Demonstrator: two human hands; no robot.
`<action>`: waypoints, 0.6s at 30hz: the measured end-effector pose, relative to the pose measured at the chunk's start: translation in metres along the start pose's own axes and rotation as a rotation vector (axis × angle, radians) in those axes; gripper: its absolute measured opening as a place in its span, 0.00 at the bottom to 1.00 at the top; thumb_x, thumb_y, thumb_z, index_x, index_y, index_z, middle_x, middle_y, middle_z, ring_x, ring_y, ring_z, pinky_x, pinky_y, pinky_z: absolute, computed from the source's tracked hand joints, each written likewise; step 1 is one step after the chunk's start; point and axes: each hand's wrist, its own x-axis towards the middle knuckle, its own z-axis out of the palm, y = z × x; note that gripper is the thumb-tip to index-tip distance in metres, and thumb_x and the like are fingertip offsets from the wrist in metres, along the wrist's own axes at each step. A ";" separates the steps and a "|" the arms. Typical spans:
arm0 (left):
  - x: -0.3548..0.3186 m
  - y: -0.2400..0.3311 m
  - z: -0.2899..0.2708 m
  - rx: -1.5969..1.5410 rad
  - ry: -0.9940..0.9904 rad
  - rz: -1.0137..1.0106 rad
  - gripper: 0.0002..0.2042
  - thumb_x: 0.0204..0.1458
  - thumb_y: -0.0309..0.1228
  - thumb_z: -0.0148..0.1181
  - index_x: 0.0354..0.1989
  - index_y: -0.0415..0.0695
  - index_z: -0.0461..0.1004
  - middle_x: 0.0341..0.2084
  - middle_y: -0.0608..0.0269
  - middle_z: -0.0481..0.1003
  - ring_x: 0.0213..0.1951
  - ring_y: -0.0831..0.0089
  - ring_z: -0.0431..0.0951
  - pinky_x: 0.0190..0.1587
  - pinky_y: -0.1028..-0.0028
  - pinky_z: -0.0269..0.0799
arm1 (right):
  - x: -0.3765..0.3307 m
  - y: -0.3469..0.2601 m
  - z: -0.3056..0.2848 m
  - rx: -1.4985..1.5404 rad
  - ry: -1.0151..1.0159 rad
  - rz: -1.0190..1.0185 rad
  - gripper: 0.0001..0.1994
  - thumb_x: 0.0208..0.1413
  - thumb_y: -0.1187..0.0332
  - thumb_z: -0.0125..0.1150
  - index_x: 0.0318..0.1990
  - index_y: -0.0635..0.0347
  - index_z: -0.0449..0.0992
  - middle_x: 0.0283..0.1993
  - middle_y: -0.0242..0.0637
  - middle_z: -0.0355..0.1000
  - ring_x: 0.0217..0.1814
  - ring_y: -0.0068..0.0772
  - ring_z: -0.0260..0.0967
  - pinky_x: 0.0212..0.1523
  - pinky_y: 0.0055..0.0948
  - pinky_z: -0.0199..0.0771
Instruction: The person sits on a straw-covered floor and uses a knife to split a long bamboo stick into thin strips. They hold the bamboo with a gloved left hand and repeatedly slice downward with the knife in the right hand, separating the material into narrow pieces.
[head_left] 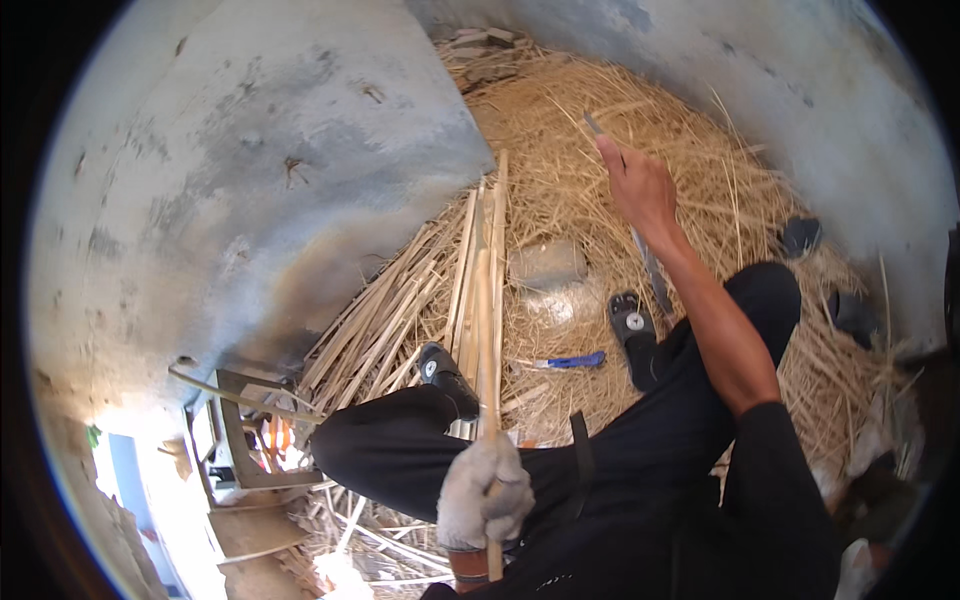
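My left hand [486, 494], in a pale work glove, is closed round a long thin bamboo strip [487, 360]. The strip runs from close to my body up between my feet. My bare right hand [641, 190] is raised farther off to the right, its fingers wrapped round a knife. Only a short grey part of the knife [592, 122] shows past the fingers. Under my right wrist a long grey flat piece [654, 272] shows; whether it belongs to the knife I cannot tell. A blue utility knife [575, 360] lies on the ground between my feet.
Split bamboo strips [385, 300] lie in a heap at the left. Shavings [690, 150] cover the ground. A block [547, 264] lies ahead of my feet. Grey walls [240, 170] curve round, and a wooden frame [235, 440] stands at lower left. Dark objects [802, 236] lie at the right.
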 end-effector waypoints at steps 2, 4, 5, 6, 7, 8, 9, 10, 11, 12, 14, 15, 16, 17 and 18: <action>0.009 -0.001 -0.009 -0.046 0.014 0.103 0.17 0.70 0.43 0.44 0.32 0.44 0.66 0.06 0.75 0.53 0.04 0.81 0.50 0.06 0.78 0.44 | -0.012 -0.039 -0.026 0.259 -0.130 -0.044 0.27 0.70 0.46 0.44 0.27 0.56 0.76 0.09 0.29 0.58 0.10 0.26 0.54 0.13 0.33 0.56; 0.015 -0.002 -0.010 -0.102 -0.064 0.105 0.17 0.71 0.41 0.37 0.34 0.42 0.63 0.06 0.76 0.53 0.03 0.83 0.52 0.05 0.79 0.48 | -0.052 -0.064 -0.030 0.432 -0.246 -0.267 0.27 0.69 0.44 0.46 0.25 0.56 0.74 0.09 0.30 0.58 0.10 0.29 0.55 0.14 0.36 0.57; 0.018 -0.002 -0.010 -0.124 -0.104 0.099 0.17 0.72 0.40 0.34 0.34 0.42 0.62 0.06 0.77 0.52 0.03 0.83 0.53 0.04 0.80 0.49 | -0.067 -0.069 -0.030 0.493 -0.301 -0.385 0.28 0.68 0.43 0.47 0.23 0.56 0.73 0.09 0.32 0.59 0.10 0.33 0.58 0.14 0.38 0.57; 0.020 -0.002 -0.010 -0.114 -0.141 0.079 0.17 0.72 0.40 0.35 0.35 0.42 0.62 0.06 0.77 0.52 0.03 0.83 0.52 0.04 0.79 0.51 | -0.077 -0.074 -0.029 0.518 -0.334 -0.485 0.28 0.68 0.43 0.48 0.23 0.56 0.72 0.10 0.34 0.60 0.10 0.36 0.59 0.15 0.39 0.58; 0.020 -0.003 -0.009 -0.148 -0.161 0.075 0.17 0.72 0.40 0.35 0.35 0.42 0.62 0.06 0.77 0.52 0.03 0.83 0.52 0.04 0.78 0.51 | -0.085 -0.078 -0.028 0.543 -0.366 -0.586 0.29 0.67 0.42 0.49 0.22 0.56 0.72 0.10 0.35 0.61 0.11 0.40 0.61 0.15 0.40 0.59; 0.020 -0.003 -0.007 -0.179 -0.180 0.073 0.17 0.72 0.40 0.35 0.35 0.42 0.62 0.06 0.77 0.52 0.03 0.83 0.52 0.04 0.78 0.52 | -0.090 -0.082 -0.026 0.570 -0.396 -0.686 0.29 0.66 0.42 0.50 0.22 0.57 0.71 0.10 0.37 0.62 0.11 0.44 0.63 0.16 0.41 0.60; 0.020 -0.004 -0.005 -0.211 -0.198 0.070 0.17 0.71 0.40 0.35 0.35 0.41 0.62 0.06 0.77 0.52 0.03 0.83 0.52 0.04 0.78 0.52 | -0.093 -0.084 -0.025 0.556 -0.392 -0.666 0.29 0.65 0.41 0.51 0.22 0.57 0.71 0.10 0.39 0.62 0.12 0.46 0.64 0.16 0.42 0.61; 0.022 -0.006 -0.008 -0.244 -0.244 0.077 0.17 0.72 0.40 0.35 0.35 0.41 0.62 0.06 0.77 0.52 0.03 0.83 0.53 0.04 0.77 0.53 | -0.096 -0.086 -0.024 0.541 -0.387 -0.644 0.29 0.64 0.41 0.52 0.22 0.57 0.71 0.11 0.40 0.63 0.13 0.48 0.65 0.17 0.42 0.62; 0.021 -0.008 -0.008 -0.214 -0.210 0.087 0.17 0.72 0.41 0.35 0.35 0.42 0.62 0.06 0.77 0.52 0.03 0.82 0.54 0.04 0.76 0.53 | -0.099 -0.086 -0.023 0.524 -0.391 -0.620 0.29 0.63 0.41 0.53 0.22 0.57 0.71 0.11 0.41 0.63 0.14 0.51 0.66 0.17 0.43 0.62; 0.020 -0.011 -0.009 -0.183 -0.177 0.096 0.17 0.72 0.41 0.35 0.35 0.42 0.62 0.06 0.77 0.52 0.03 0.82 0.54 0.04 0.76 0.54 | -0.099 -0.086 -0.021 0.493 -0.359 -0.634 0.28 0.63 0.41 0.54 0.22 0.57 0.71 0.11 0.41 0.63 0.14 0.50 0.66 0.18 0.43 0.63; 0.024 -0.010 -0.009 -0.194 -0.164 0.078 0.17 0.72 0.42 0.36 0.34 0.44 0.63 0.05 0.77 0.53 0.03 0.82 0.54 0.05 0.78 0.52 | -0.093 -0.086 -0.017 0.420 -0.297 -0.657 0.28 0.63 0.41 0.54 0.21 0.57 0.70 0.11 0.40 0.63 0.14 0.49 0.66 0.18 0.43 0.64; 0.030 -0.006 -0.009 -0.235 -0.184 0.052 0.18 0.72 0.42 0.37 0.32 0.46 0.65 0.05 0.76 0.55 0.03 0.83 0.53 0.06 0.80 0.50 | -0.094 -0.085 -0.017 0.367 -0.299 -0.653 0.27 0.62 0.41 0.55 0.23 0.57 0.71 0.13 0.40 0.64 0.15 0.49 0.67 0.19 0.43 0.65; 0.029 -0.008 -0.010 -0.299 -0.186 0.037 0.17 0.72 0.42 0.37 0.32 0.46 0.64 0.06 0.76 0.55 0.04 0.83 0.54 0.06 0.79 0.51 | -0.096 -0.084 -0.014 0.315 -0.301 -0.648 0.26 0.61 0.42 0.56 0.25 0.57 0.72 0.14 0.41 0.66 0.17 0.48 0.69 0.19 0.42 0.66; 0.028 -0.009 -0.010 -0.276 -0.196 0.026 0.17 0.71 0.41 0.38 0.32 0.46 0.64 0.06 0.76 0.55 0.04 0.83 0.54 0.06 0.79 0.51 | -0.093 -0.085 -0.008 0.269 -0.294 -0.651 0.25 0.61 0.42 0.57 0.27 0.57 0.73 0.16 0.41 0.67 0.19 0.48 0.70 0.20 0.42 0.67; 0.027 -0.014 -0.012 -0.256 -0.206 0.006 0.16 0.71 0.41 0.38 0.32 0.46 0.64 0.06 0.77 0.55 0.04 0.82 0.55 0.06 0.79 0.51 | -0.094 -0.074 0.014 0.165 -0.063 -0.601 0.26 0.63 0.42 0.54 0.26 0.57 0.74 0.15 0.42 0.67 0.18 0.48 0.70 0.19 0.43 0.66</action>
